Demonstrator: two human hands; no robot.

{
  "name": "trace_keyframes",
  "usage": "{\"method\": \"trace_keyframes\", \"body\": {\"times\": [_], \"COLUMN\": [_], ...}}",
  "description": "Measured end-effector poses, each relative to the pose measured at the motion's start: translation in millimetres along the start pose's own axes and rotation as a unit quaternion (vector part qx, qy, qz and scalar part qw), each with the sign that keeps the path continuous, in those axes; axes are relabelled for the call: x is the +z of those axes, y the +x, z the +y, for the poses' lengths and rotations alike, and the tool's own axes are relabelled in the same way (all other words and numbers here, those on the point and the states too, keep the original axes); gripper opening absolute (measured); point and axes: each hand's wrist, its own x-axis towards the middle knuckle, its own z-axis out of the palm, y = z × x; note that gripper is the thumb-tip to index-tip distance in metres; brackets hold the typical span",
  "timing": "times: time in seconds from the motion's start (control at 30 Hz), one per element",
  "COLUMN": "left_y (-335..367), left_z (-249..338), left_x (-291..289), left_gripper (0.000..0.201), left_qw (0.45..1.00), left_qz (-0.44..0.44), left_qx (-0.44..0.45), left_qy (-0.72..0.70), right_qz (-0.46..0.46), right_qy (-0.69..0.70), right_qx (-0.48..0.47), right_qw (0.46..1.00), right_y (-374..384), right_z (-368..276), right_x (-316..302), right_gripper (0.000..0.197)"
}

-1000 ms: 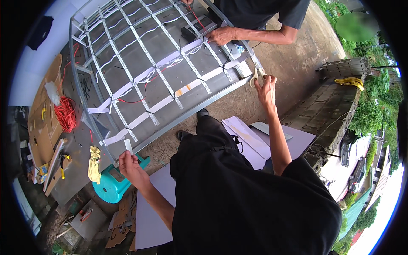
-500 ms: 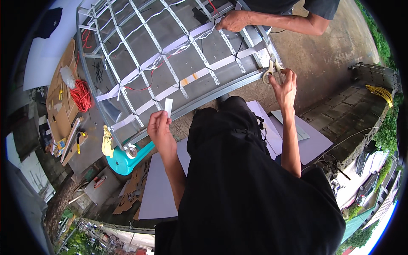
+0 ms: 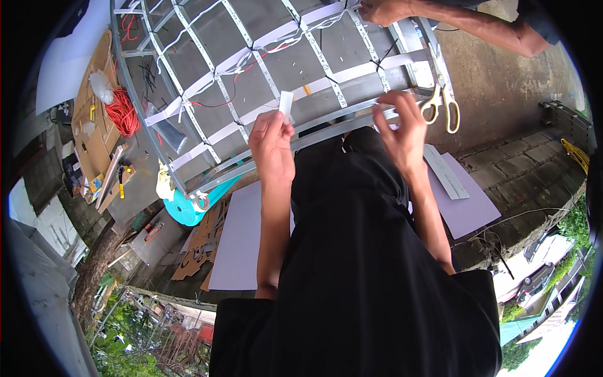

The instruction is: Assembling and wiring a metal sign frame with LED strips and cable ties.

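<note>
The person's left hand (image 3: 273,144) stood at 11 o'clock from the centre of the view, thumb and fingers pinched together on a short white piece (image 3: 286,103) that poked up past the fingertips. Behind it, towards 12 o'clock, lay the near part of a metal frame (image 3: 339,127). The piece looked loose and free of the frame, though whether it brushed the strips behind could not be told.

The right hand (image 3: 404,135) stood at 2 o'clock, thumb and fingers apart, with nothing visible between them. Just beyond it, at 2 o'clock from that hand, a pair of scissors (image 3: 451,116) hung by the frame's corner, pale handles towards the person; any contact with the hand was unclear.

Much of the lattice seemed already in place: narrow dotted strips (image 3: 316,53) crossed broad white bands (image 3: 358,71), and black ties (image 3: 379,63) marked many of the crossings. Other parts looked unfinished. Several ties kept long, uncut tails, and the pinched piece was not yet fixed to anything. How complete the far end was could not be judged, since it ran out of view.

A co-worker's hand (image 3: 382,9) was at the lattice at 1 o'clock. At 9 o'clock a tape roll (image 3: 201,202) sat by a teal stool (image 3: 182,212), and coiled red cord (image 3: 122,116) lay at 10.
</note>
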Motion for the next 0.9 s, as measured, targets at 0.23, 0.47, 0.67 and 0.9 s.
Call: {"method": "trace_keyframes", "body": {"times": [0.23, 0.47, 0.67, 0.9], "left_y": [79, 119, 135, 148], "left_z": [-44, -57, -63, -69], "left_x": [22, 34, 38, 39], "left_gripper": [0.014, 0.015, 0.015, 0.015], "left_qw": [0.975, 0.955, 0.952, 0.952], "left_qz": [0.145, 0.245, 0.242, 0.246], "left_qx": [-0.101, -0.141, -0.166, -0.16], "left_qy": [-0.138, -0.086, -0.083, -0.081], "right_qz": [-0.178, -0.148, -0.122, -0.114], "right_qy": [0.07, 0.231, 0.239, 0.235], "right_qx": [0.231, 0.427, 0.408, 0.438], "right_qw": [0.954, 0.861, 0.873, 0.86], "right_y": [82, 123, 127, 131], "right_z": [33, 71, 66, 70], "right_x": [142, 205, 209, 215], "right_gripper": [0.032, 0.036, 0.031, 0.031]}}
